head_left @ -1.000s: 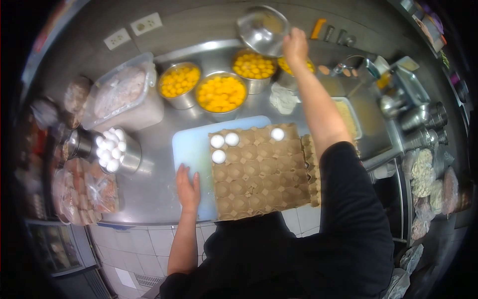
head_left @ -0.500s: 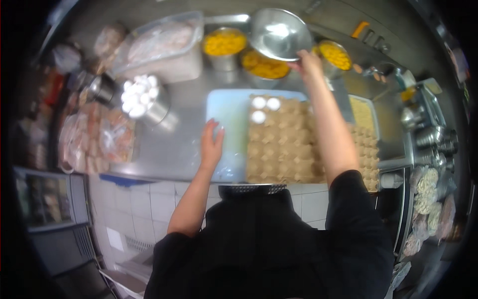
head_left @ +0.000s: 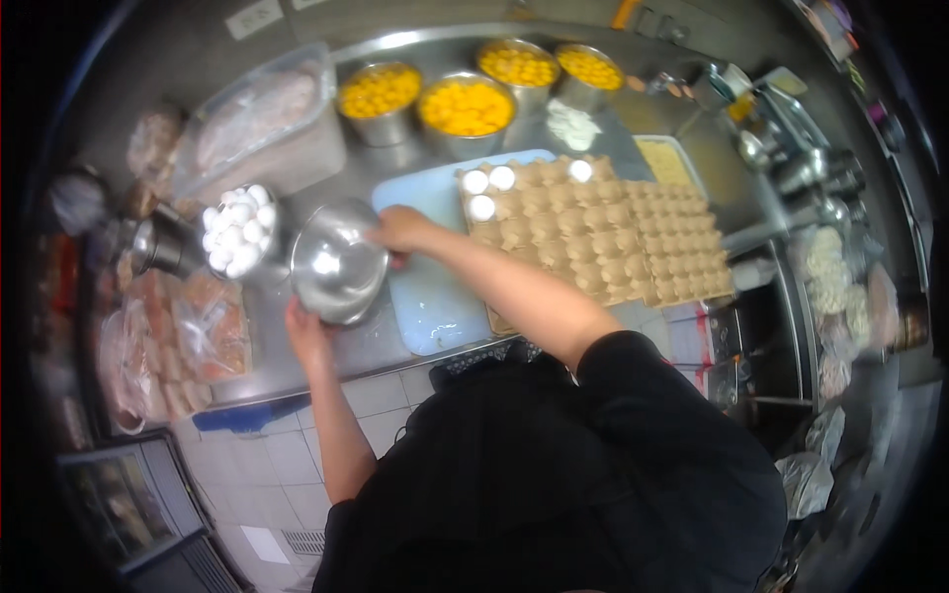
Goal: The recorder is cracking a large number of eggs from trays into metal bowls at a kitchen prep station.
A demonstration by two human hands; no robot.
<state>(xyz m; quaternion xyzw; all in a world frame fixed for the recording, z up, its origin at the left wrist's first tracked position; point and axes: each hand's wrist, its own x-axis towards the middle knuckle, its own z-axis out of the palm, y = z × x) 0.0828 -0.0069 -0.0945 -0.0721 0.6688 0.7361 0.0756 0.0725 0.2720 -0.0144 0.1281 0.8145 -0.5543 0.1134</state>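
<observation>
A shiny metal bowl [head_left: 339, 265] is between my two hands over the steel counter, left of the blue cutting board [head_left: 415, 316]. My right hand [head_left: 403, 233] grips its right rim. At the near left rim is my left hand [head_left: 308, 334], its fingers closed on the edge and partly hidden by the bowl. Just left of it stands a metal container heaped with white eggs [head_left: 238, 229]. Brown cardboard egg trays [head_left: 554, 232] lie to the right, partly on the board; a few white eggs [head_left: 481, 208] sit in their far cups.
Several metal pots of yellow-orange pieces [head_left: 467, 106] stand along the back, with a white crumpled bag [head_left: 572, 126] beside them. A large plastic tub [head_left: 267, 128] stands back left. Bagged packs [head_left: 213, 321] lie at the left, and a yellow-filled tray [head_left: 668, 163] at the right.
The metal bowl has come from the back of the counter to the near left in my right hand. My left hand has moved left from beside the board to the bowl's rim.
</observation>
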